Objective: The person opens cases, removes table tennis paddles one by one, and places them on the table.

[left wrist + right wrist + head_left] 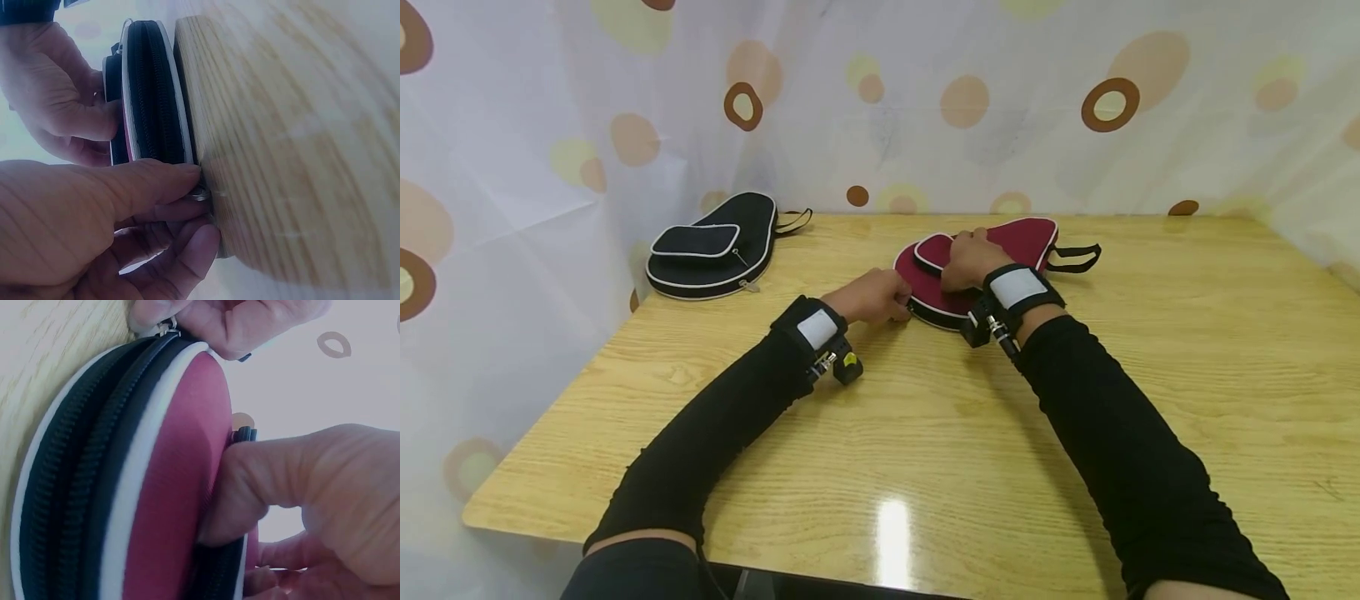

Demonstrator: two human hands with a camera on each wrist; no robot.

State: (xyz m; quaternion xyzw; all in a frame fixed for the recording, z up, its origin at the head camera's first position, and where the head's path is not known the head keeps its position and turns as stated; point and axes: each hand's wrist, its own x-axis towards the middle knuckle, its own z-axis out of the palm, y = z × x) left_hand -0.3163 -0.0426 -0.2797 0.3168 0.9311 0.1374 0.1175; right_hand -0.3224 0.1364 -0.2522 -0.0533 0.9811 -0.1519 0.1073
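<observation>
A dark red paddle-shaped case (1030,237) with white piping and a black zipper lies flat on the wooden table (925,433). My left hand (898,308) pinches the metal zipper pull (200,194) at the case's near left edge, between thumb and fingers. My right hand (961,262) lies on top of the case, fingers curled over its raised front pocket, thumb (262,475) pressed against the red face (175,500). In the right wrist view the left hand (231,322) holds the pull (165,326) at the top of the zipper band. In the left wrist view the right hand (59,81) grips the case (153,87).
A black case (715,246) of the same shape, zipped, lies at the table's far left corner. The red case's black wrist loop (1075,258) trails to its right. A spotted curtain (925,108) hangs behind and to the left of the table.
</observation>
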